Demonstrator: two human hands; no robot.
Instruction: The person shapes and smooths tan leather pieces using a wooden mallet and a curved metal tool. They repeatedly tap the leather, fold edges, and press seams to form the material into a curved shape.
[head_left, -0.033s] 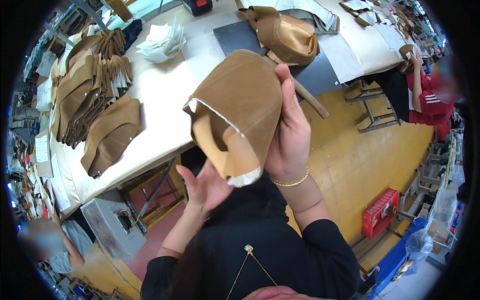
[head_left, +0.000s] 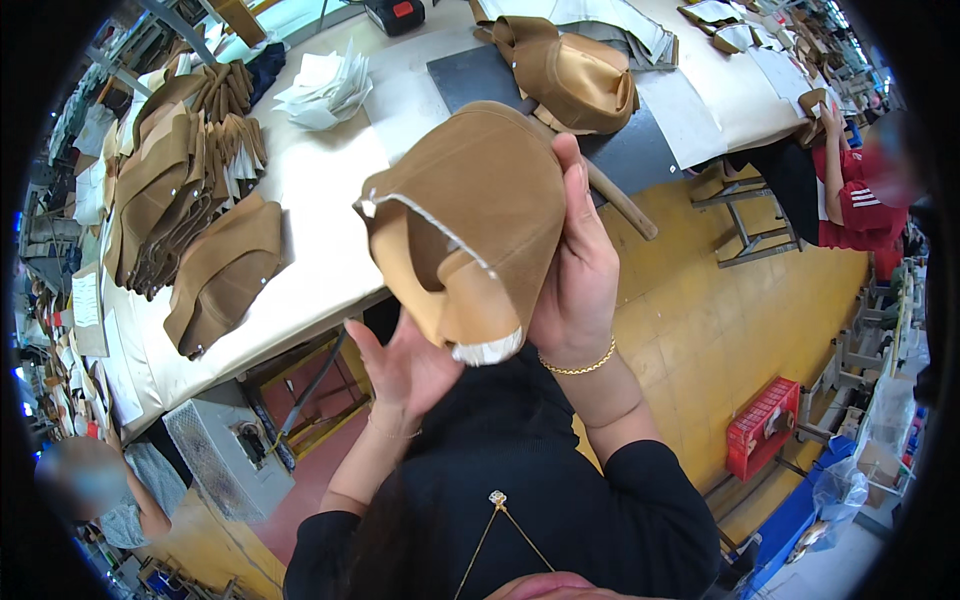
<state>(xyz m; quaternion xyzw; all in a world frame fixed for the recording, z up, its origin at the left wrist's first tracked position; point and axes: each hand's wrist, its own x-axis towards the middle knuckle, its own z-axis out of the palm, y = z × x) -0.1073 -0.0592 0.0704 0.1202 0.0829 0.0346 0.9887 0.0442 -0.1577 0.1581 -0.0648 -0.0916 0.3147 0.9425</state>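
Observation:
A brown suede shoe upper (head_left: 480, 170) with a tan lining and a pale strip along its opening is held up in front of me. My right hand (head_left: 580, 270) grips its right side, thumb along the edge, the other fingers hidden behind it. My left hand (head_left: 410, 370) is at the lower left of the upper, thumb spread away and palm turned up; its fingertips are partly hidden behind the lining, so contact is unclear. Behind the upper, a wooden-handled tool (head_left: 622, 203), likely a hammer, lies across a black board (head_left: 455, 80).
Another brown upper (head_left: 575, 85) rests on the board. On the left of the table (head_left: 330, 190) lie piled brown uppers (head_left: 160, 200), a single upper (head_left: 225, 275) and white sheets (head_left: 325, 90). A red crate (head_left: 762, 428) stands at right. Two people work nearby.
The upper has tilted slightly, its opening edge shifting left and its lower end rising a little. My left hand has moved slightly left and up; my right hand keeps its grip.

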